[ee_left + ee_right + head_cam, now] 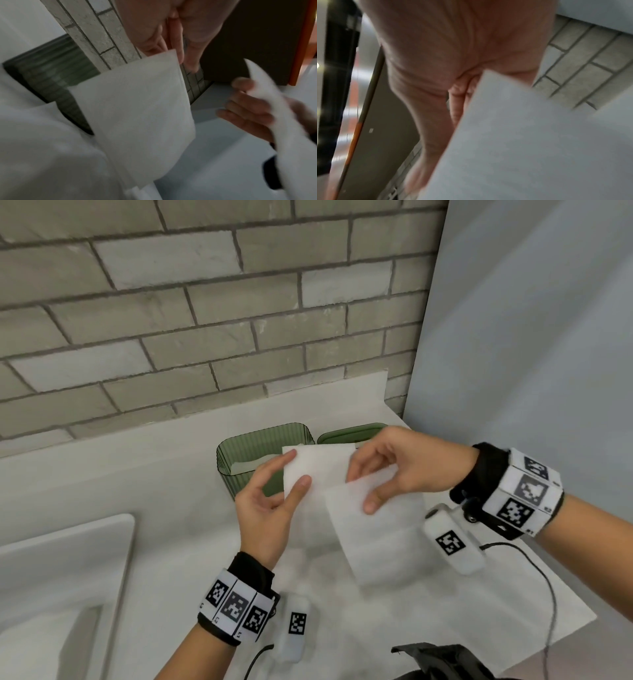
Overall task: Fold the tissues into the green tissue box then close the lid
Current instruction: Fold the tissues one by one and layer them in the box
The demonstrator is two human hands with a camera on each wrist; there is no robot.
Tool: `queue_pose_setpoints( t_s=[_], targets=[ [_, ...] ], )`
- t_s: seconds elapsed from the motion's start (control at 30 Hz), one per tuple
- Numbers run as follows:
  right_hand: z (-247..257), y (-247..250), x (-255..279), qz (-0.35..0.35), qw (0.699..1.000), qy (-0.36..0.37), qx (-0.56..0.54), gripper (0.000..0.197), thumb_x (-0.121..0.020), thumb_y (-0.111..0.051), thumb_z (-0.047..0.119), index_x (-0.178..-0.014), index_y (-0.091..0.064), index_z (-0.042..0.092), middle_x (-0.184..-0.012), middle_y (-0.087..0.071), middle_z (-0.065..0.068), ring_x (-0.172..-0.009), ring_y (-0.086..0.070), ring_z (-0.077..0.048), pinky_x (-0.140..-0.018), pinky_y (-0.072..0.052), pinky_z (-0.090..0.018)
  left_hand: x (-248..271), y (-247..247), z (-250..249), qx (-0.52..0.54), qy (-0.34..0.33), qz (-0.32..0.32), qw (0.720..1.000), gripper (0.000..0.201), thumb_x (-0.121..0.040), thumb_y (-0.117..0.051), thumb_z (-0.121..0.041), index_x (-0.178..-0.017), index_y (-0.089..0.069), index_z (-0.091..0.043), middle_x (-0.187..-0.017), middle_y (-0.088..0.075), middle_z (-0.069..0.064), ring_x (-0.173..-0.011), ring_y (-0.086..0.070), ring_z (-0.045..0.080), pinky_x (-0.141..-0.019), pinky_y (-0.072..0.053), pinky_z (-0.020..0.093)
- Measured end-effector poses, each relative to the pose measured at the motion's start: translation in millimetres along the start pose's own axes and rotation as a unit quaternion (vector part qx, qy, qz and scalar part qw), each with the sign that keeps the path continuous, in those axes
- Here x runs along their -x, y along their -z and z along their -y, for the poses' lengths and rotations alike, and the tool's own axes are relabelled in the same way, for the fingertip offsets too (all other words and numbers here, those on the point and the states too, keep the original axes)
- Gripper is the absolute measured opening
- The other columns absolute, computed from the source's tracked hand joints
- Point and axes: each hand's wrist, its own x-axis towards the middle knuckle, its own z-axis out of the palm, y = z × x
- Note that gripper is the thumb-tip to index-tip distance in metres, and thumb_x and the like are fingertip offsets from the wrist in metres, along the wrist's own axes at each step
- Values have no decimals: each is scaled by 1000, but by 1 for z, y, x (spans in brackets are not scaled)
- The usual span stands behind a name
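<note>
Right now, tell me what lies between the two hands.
In the head view, only the white tissue spans from the left hand to the right hand; both pinch it above the counter.

A pale marbled desk [164, 484] is seen running along a grey brick wall, with a white basin [65, 546] set into it at the left. A ribbed green tissue box [239, 470] is stood open on the desk near the wall, white tissue visible inside it, and its green lid [346, 434] is laid just beside it on the right.
</note>
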Motion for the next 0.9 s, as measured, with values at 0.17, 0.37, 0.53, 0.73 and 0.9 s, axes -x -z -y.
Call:
queue_pose_setpoints(
  t_s=[0.17,0.37,0.53,0.73,0.9],
  targets=[
    [-4,-7,-29,-151,988,34,-26,34,-67,-87,22,-96,-70,23,-80,-72,-8,-74,-67,-15,-80,-53,-34,7,-5,-18,33,20,26,999,34,-86,-55,-50,-103,-74,-28,-118,-67,11,-90,-65,45,-64,-49,43],
    [-1,-20,-40,-190,979,45,-51,36,-66,-87,23,-97,-68,23,-73,-71,-15,-74,-67,-29,-84,-51,-47,10,-2,-30,58,-7,25,998,27,-76,-71,-8,-103,-70,-7,-109,-65,7,-99,-66,11,-75,-56,26],
    [3,-24,-46,-202,976,43,-69,38,-66,-87,20,-97,-67,23,-73,-72,-12,-72,-68,-29,-79,-52,-45,11,4,-30,47,-15,23,999,36,-69,-75,-6,-104,-70,-10,-116,-64,5,-95,-70,18,-71,-60,33],
    [7,-25,-49,-203,975,51,-71,38,-65,-87,21,-97,-66,24,-72,-71,-14,-71,-67,-28,-78,-54,-43,10,8,-29,40,-23,23,999,44,-66,-77,0,-108,-68,-7,-121,-63,5,-90,-72,22,-69,-60,36],
    [8,-25,-53,-215,973,56,-58,39,-63,-89,24,-96,-67,25,-71,-69,-5,-67,-61,-21,-75,-50,-37,7,12,-28,25,-18,32,999,47,-66,-79,2,-109,-68,-10,-122,-64,3,-89,-72,30,-68,-61,38]
  ],
)
